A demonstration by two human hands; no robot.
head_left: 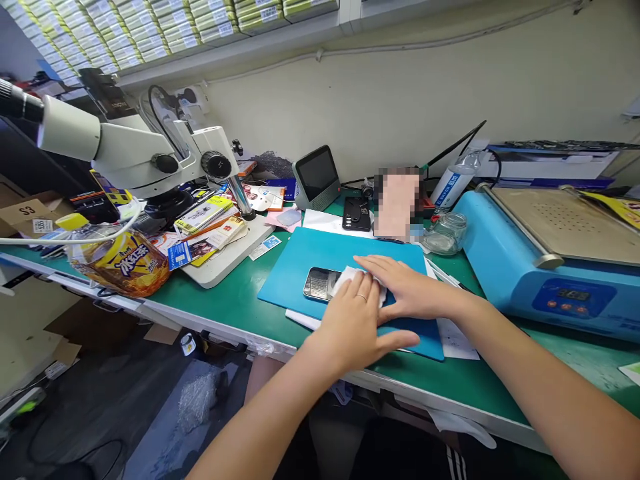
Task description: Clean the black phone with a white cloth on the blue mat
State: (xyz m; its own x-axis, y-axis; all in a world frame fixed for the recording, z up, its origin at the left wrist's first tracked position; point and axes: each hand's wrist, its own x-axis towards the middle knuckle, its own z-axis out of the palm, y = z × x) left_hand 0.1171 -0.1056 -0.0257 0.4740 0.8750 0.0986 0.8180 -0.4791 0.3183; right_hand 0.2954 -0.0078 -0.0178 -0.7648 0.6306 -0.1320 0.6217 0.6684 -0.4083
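Note:
A phone [318, 283] lies flat on a blue mat [300, 257], its right part hidden under a white tissue [349, 274] and my hands. My left hand [355, 320], with a ring on one finger, presses its fingers on the tissue over the phone; its thumb points out to the right. Just right of it, my right hand [405, 287] rests at the tissue's right side, fingers stretched toward the left and thumb apart. Part of the tissue shows between the two hands.
A microscope [160, 160] and a drink bottle [120, 260] stand left, beside packets. Behind the mat are a small display [317, 179] and a black phone [357, 213]. A glass jar [445, 235], a water bottle [457, 177] and a blue heating machine [550, 267] stand right.

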